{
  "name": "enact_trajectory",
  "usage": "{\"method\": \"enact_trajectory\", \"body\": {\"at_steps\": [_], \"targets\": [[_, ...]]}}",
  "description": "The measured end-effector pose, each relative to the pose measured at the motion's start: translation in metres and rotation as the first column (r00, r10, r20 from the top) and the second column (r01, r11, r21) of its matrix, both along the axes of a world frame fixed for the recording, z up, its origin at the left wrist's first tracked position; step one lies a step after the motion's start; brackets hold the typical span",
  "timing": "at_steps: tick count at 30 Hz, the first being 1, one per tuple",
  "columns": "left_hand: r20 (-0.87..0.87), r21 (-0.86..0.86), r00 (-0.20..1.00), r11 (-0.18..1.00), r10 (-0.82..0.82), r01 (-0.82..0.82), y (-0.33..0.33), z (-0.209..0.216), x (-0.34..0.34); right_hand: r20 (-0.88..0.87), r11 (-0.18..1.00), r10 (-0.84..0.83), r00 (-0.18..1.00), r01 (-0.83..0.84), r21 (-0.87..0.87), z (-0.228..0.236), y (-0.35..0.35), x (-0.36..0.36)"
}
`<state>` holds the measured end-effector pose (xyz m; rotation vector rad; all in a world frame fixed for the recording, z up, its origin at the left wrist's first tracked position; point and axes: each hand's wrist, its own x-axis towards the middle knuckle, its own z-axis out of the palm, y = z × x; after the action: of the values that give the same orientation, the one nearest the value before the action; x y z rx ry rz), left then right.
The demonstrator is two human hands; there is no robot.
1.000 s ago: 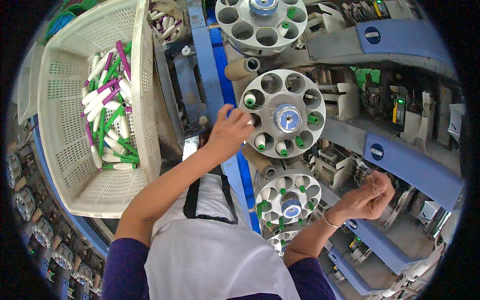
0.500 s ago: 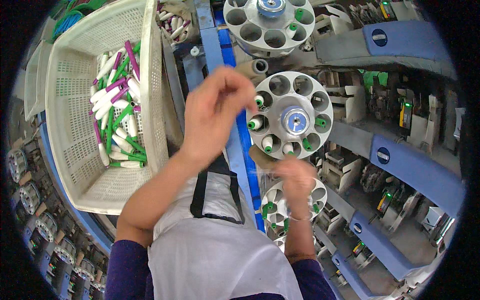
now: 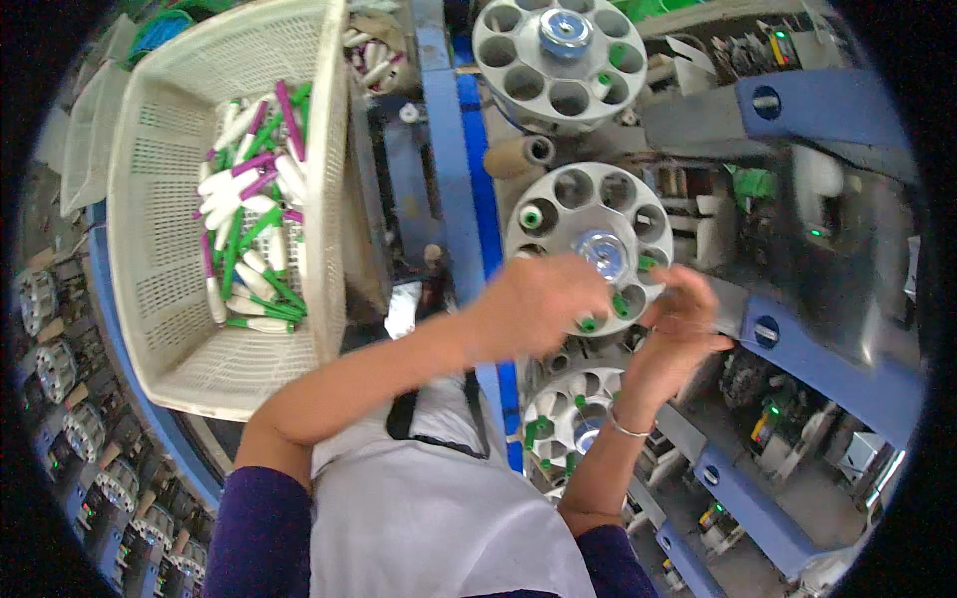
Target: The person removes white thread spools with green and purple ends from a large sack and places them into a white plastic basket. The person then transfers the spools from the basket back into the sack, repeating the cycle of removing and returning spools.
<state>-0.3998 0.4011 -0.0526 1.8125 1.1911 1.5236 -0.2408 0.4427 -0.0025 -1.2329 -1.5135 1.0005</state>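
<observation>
My left hand reaches across the near left side of the round grey bobbin magazine, its fingers curled and blurred. Whatever they may hold is hidden. On the magazine's right edge, my right hand has its fingers bent and spread apart, with no bobbin visible in it. A faint thin line near these fingers may be thread. Green-tipped bobbins stand in several magazine pockets, one white with a green end at the left. Round the blue-and-silver hub, other pockets on the far side look vacant.
A white perforated crate on the left holds white yarn bobbins with green or purple ends. Similar magazines stand beyond and nearer. A brown cardboard tube lies beside the blue rail. Blue machine arms extend on the right.
My left hand has come down and right, from beside the magazine to over its near side. My right hand has risen and moved right to the magazine's edge. The view has shifted slightly.
</observation>
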Motion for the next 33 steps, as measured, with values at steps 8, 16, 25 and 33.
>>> {"method": "enact_trajectory", "body": {"at_steps": [8,16,25,33], "targets": [[0.672,-0.354,0.692,0.935,0.265,-0.014,-0.01,0.047,-0.075,0.051,0.996,0.049,0.997,-0.052,0.066,0.0,-0.016,0.025],[0.171,-0.75,0.892,0.642,0.418,-0.157,-0.069,-0.06,-0.058,0.239,0.757,-0.519,0.82,0.312,0.574,0.055,0.022,0.07],[-0.008,-0.683,0.978,0.714,0.206,-0.156,-0.066,-0.09,-0.024,0.852,0.884,0.094,0.514,-0.438,0.166,-0.051,0.032,0.015],[-0.159,-0.514,0.987,0.853,0.017,-0.097,-0.072,-0.091,0.02,0.876,0.896,-0.014,0.482,-0.383,0.225,-0.059,0.019,0.034]]}}
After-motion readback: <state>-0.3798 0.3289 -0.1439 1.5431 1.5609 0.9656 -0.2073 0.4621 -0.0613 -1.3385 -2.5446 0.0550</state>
